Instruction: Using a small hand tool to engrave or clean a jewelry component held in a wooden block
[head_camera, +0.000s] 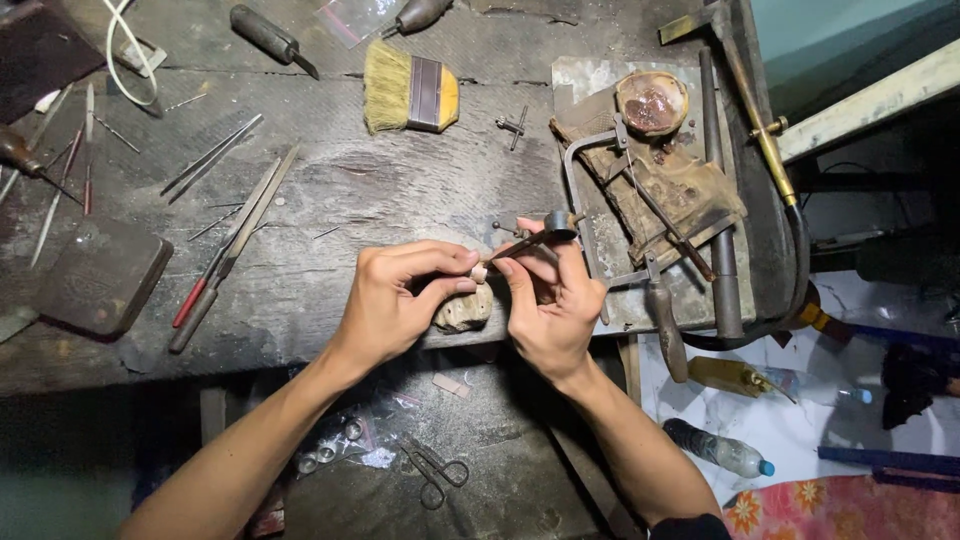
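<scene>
Two bare forearms rise from the bottom edge and meet at the front lip of a worn grey wooden workbench (330, 200). At the centre, the left hand (395, 300) has its thumb and forefinger closed in a pinch on a small pale piece (479, 272), too tiny to tell what it is, held just above a rounded, worn wooden bench peg (462, 310) at the bench edge. Meeting it from three o'clock, the right hand (552, 310) has its fingers closed around a slim dark metal hand tool (535, 238), whose tip touches the small piece; its other end points toward one o'clock. At twelve o'clock lies a straw-bristled brush with a yellow handle and metal band (412, 92). At two o'clock a metal saw frame with a dark handle (610, 220) rests on a brown stained cloth (670, 185), next to a round shallow bowl (652, 102). At nine o'clock several long thin metal files (235, 230) lie scattered, one with a red handle, near a dark rectangular block (105, 275). Below the bench, at six o'clock, small dark scissors (437, 470) lie on a lower shelf. At four o'clock, clear plastic bottles (718, 450) lie on the floor.
</scene>
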